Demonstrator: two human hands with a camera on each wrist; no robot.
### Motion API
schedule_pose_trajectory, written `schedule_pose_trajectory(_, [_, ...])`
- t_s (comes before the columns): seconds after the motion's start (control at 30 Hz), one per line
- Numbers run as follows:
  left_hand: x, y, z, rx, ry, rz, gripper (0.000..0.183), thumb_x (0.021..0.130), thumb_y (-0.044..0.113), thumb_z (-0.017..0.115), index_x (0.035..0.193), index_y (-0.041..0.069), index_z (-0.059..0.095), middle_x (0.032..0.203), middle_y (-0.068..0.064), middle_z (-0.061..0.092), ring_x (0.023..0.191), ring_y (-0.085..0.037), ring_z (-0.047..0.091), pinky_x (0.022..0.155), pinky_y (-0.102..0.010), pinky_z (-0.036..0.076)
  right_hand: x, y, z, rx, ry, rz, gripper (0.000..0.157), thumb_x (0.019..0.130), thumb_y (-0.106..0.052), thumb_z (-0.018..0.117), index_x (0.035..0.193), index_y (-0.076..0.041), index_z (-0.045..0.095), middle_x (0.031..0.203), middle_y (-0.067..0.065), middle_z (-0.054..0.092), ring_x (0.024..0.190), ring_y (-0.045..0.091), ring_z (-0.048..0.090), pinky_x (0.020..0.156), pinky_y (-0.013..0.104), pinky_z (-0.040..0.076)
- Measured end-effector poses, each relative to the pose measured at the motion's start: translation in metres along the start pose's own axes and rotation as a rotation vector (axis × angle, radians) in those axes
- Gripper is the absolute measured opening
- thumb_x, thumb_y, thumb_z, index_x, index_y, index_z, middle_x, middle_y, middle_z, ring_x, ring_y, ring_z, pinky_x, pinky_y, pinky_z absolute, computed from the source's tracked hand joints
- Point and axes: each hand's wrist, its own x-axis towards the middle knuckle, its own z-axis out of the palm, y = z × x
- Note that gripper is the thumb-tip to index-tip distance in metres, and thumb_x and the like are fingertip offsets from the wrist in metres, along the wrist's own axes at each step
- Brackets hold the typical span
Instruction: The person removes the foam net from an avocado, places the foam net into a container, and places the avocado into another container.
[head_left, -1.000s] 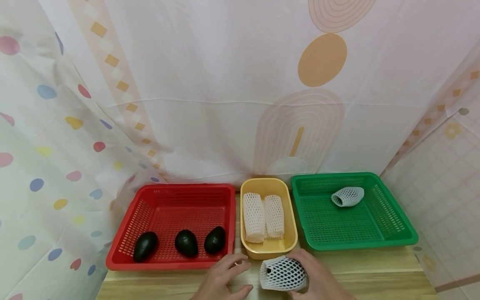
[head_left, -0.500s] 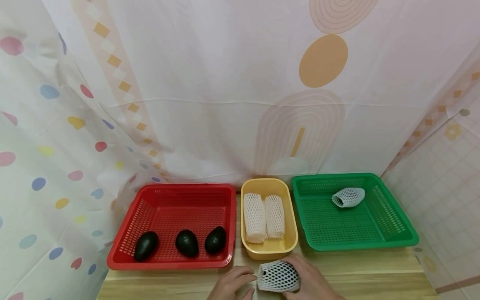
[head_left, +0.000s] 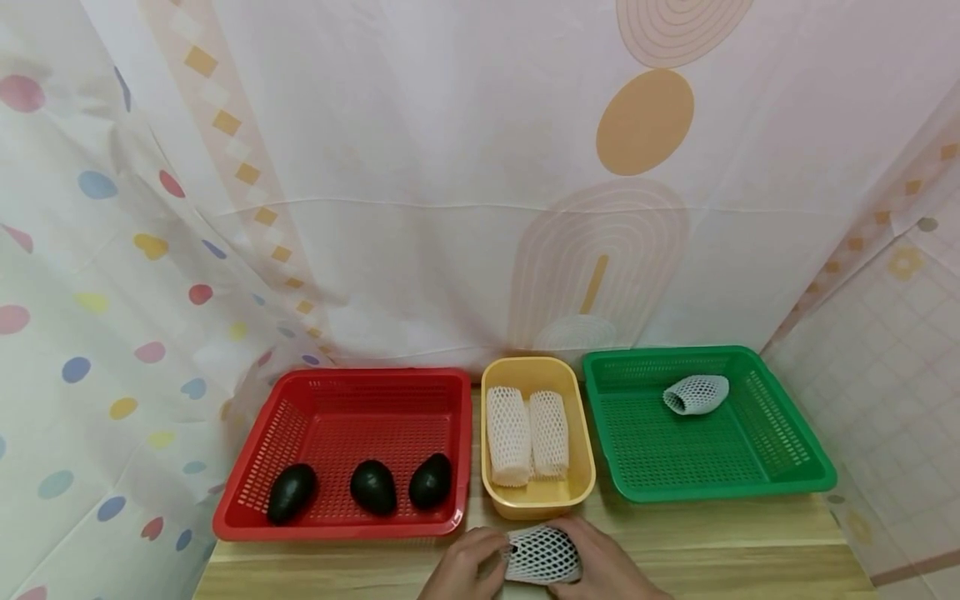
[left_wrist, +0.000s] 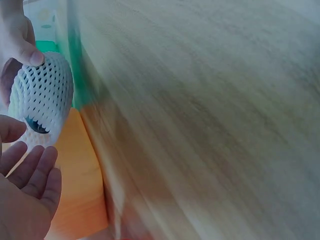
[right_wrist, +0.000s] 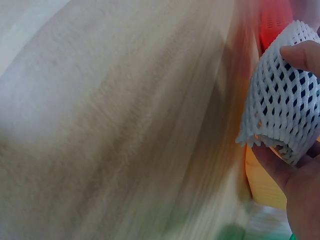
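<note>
Grips a white foam sleeve (head_left: 543, 555) by its right end with the right hand (head_left: 603, 560), curled snugly round it. Looks filled: shows dark through the mesh and at the left mouth, likely from an avocado (left_wrist: 37, 126) inside. Lies sideways, just in front of the yellow tub (head_left: 538, 503); cannot tell whether resting on the table (head_left: 735, 550) or lifted off it. Perhaps held by one end so as to leave the other reachable.

At that left mouth: the left hand (head_left: 468, 560), with fingers loosely bent and parted from the thumb in the left wrist view. Cannot tell whether touching the rim or just beside it. Suggests a shared load: weight at right, loose net edge at left.

Along the back of the table, before a patterned curtain (head_left: 420, 183): at left, a red basket (head_left: 375, 429) with three bare, dark avocados (head_left: 372, 487) near its front wall, apart from one another; in the middle, the tub with two net rolls (head_left: 509, 435) side by side; at right, a green basket (head_left: 667, 454) with one netted piece (head_left: 696, 394). Seems sorted by state, with nets central for reach by either hand.
</note>
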Motion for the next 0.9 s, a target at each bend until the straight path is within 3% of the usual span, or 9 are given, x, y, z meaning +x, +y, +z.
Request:
schedule_pose_trajectory(0.2, [0.002, 0.0, 0.001, -0.093, -0.06, -0.09, 0.017, 0.088, 0.0, 0.078, 0.103, 0.009, 0.076, 0.104, 0.001, 0.072, 0.096, -0.009, 0.067, 0.081, -0.028, 0.058, 0.0, -0.001, 0.001, 0.006, -0.051, 0.055, 0.073, 0.084, -0.047, 0.086, 0.143, -0.016, 0.056, 0.133, -0.001, 0.059, 0.116, 0.01, 0.057, 0.094, 0.034, 0.052])
schedule_pose_trajectory(0.33, [0.002, -0.002, 0.004, -0.083, -0.037, -0.052, 0.021, 0.085, -0.002, 0.079, 0.103, 0.007, 0.076, 0.104, 0.0, 0.072, 0.097, -0.008, 0.066, 0.081, -0.029, 0.058, -0.001, 0.001, 0.0, 0.023, -0.071, 0.1, 0.087, 0.08, -0.054, 0.088, 0.147, -0.011, 0.053, 0.139, 0.003, 0.059, 0.123, 0.018, 0.058, 0.099, 0.04, 0.051])
schedule_pose_trajectory(0.43, [0.002, -0.003, 0.007, -0.074, -0.01, -0.007, 0.025, 0.082, -0.005, 0.08, 0.103, 0.007, 0.076, 0.104, -0.001, 0.073, 0.096, -0.009, 0.067, 0.081, -0.029, 0.058, -0.003, 0.006, -0.003, 0.025, -0.06, 0.085, 0.094, 0.077, -0.06, 0.087, 0.15, -0.011, 0.052, 0.142, 0.003, 0.058, 0.125, 0.019, 0.057, 0.101, 0.042, 0.051])
schedule_pose_trajectory(0.67, [0.002, -0.008, 0.008, -0.134, -0.098, -0.049, 0.024, 0.087, 0.004, 0.08, 0.111, 0.004, 0.077, 0.11, -0.003, 0.072, 0.102, -0.01, 0.067, 0.085, -0.029, 0.057, -0.01, 0.012, -0.008, 0.054, -0.005, 0.004, 0.074, 0.081, -0.05, 0.089, 0.143, -0.022, 0.058, 0.133, -0.007, 0.062, 0.118, 0.009, 0.059, 0.096, 0.033, 0.052])
schedule_pose_trajectory(0.83, [-0.004, -0.03, 0.022, -0.167, -0.079, 0.076, 0.031, 0.089, 0.007, 0.08, 0.119, 0.005, 0.074, 0.116, -0.004, 0.071, 0.105, -0.011, 0.066, 0.088, -0.026, 0.055, -0.01, 0.012, -0.008, 0.109, -0.001, 0.007, 0.064, 0.083, -0.048, 0.087, 0.136, -0.02, 0.064, 0.128, -0.008, 0.064, 0.113, 0.006, 0.06, 0.094, 0.028, 0.051])
schedule_pose_trajectory(0.9, [-0.008, -0.041, 0.029, -0.183, -0.091, 0.082, 0.036, 0.089, 0.008, 0.08, 0.124, 0.008, 0.073, 0.12, -0.004, 0.07, 0.109, -0.012, 0.066, 0.09, -0.026, 0.055, -0.009, 0.012, -0.008, 0.123, -0.002, 0.008, 0.061, 0.084, -0.048, 0.086, 0.133, -0.018, 0.066, 0.126, -0.008, 0.065, 0.112, 0.005, 0.06, 0.093, 0.027, 0.051])
